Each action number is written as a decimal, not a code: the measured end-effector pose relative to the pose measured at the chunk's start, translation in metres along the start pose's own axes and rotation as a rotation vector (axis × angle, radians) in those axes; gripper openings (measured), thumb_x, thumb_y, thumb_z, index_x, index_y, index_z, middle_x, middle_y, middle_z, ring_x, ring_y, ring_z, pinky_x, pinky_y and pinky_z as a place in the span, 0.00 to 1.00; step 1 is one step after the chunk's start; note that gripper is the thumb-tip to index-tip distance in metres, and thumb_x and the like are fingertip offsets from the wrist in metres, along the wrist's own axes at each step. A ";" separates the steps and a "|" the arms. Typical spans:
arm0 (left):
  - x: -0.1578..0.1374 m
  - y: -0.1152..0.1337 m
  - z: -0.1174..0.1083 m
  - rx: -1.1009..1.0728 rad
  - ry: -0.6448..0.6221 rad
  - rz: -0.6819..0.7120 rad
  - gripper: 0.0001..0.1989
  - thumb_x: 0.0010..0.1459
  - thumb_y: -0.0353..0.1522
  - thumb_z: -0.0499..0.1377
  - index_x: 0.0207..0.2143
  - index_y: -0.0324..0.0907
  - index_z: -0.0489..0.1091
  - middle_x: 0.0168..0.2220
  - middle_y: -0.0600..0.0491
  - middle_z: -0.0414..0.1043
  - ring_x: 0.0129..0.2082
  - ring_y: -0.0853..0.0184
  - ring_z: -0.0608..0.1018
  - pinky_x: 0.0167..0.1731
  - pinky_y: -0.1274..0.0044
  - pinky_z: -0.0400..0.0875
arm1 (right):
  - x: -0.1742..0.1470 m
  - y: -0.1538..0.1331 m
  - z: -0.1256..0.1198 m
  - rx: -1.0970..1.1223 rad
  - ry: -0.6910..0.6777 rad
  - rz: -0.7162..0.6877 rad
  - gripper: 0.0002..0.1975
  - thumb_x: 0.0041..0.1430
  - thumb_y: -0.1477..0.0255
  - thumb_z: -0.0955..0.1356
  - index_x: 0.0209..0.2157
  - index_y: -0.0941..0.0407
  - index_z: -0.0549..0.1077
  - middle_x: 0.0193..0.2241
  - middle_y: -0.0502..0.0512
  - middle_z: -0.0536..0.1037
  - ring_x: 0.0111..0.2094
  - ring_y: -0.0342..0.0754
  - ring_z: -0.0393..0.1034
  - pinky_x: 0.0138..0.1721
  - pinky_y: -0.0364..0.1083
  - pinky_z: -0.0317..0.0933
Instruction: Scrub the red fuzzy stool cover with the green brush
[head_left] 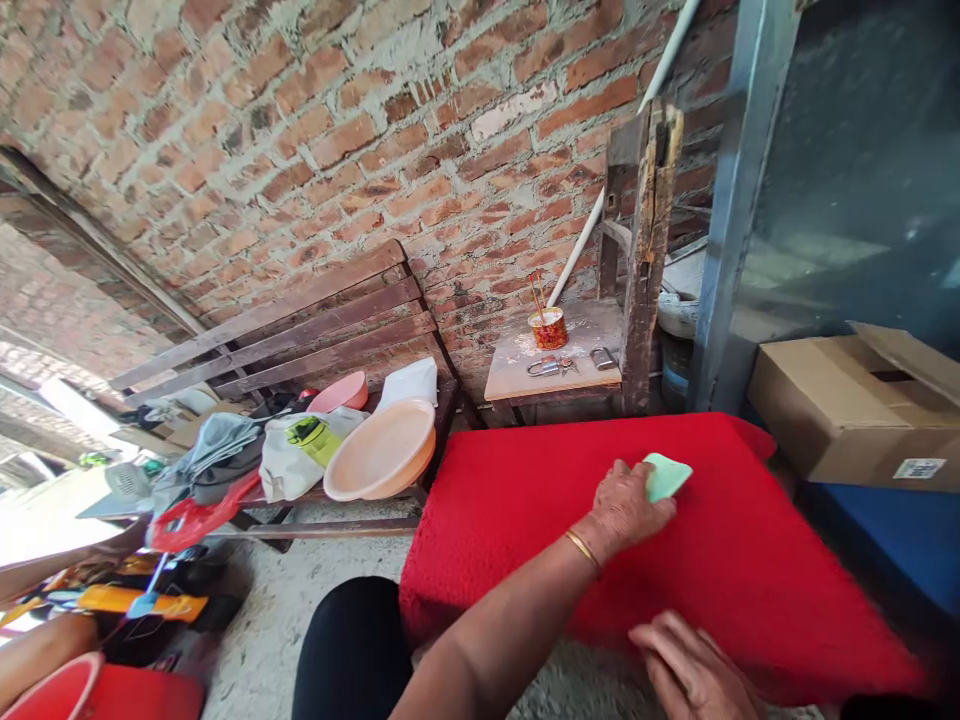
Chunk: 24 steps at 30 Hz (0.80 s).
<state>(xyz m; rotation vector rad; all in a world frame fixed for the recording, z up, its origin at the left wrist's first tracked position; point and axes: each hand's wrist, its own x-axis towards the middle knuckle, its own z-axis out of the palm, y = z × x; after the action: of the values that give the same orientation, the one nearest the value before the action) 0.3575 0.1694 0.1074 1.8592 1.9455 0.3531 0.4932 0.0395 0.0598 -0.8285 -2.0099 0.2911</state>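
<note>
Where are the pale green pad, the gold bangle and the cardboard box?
pale green pad (666, 476), head view, middle of the part showing past the fingers.
gold bangle (582, 548), head view, band across the wrist.
cardboard box (847, 415), head view, front side panel.

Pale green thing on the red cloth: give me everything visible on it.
The pale green piece is small, flat and matte, with rounded corners; it looks like soap or sponge, but which is unclear. It lies on the far part of the red cloth. The left hand covers its near end, fingers on it; the right hand is apart, at the cloth's near edge.

A cardboard box (855, 405) sits beside stacked peach plates (381, 452).
</note>
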 end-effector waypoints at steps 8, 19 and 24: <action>-0.105 -0.023 -0.002 0.273 0.199 0.262 0.29 0.58 0.38 0.58 0.61 0.42 0.60 0.53 0.38 0.64 0.53 0.49 0.70 0.52 0.60 0.69 | -0.001 0.009 0.003 0.856 0.135 1.125 0.34 0.53 0.49 0.70 0.55 0.56 0.70 0.43 0.57 0.80 0.40 0.53 0.77 0.40 0.48 0.74; -0.163 -0.021 0.013 0.232 0.262 0.492 0.28 0.59 0.30 0.56 0.61 0.51 0.58 0.53 0.46 0.69 0.46 0.60 0.73 0.48 0.68 0.72 | 0.005 0.002 0.007 1.138 0.270 1.232 0.26 0.43 0.53 0.75 0.44 0.50 0.77 0.48 0.54 0.79 0.49 0.59 0.74 0.41 0.50 0.75; -0.156 -0.023 0.022 0.240 0.415 0.517 0.33 0.60 0.25 0.50 0.67 0.46 0.48 0.54 0.45 0.70 0.48 0.60 0.73 0.50 0.68 0.72 | 0.018 -0.022 0.007 1.354 0.227 1.199 0.41 0.40 0.53 0.78 0.57 0.48 0.69 0.47 0.55 0.79 0.49 0.58 0.74 0.46 0.54 0.72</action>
<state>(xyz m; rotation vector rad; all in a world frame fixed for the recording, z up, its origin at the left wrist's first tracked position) 0.3501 0.0104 0.0972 2.6187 1.7773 0.7383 0.4717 0.0362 0.0791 -0.9042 -0.5099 1.8297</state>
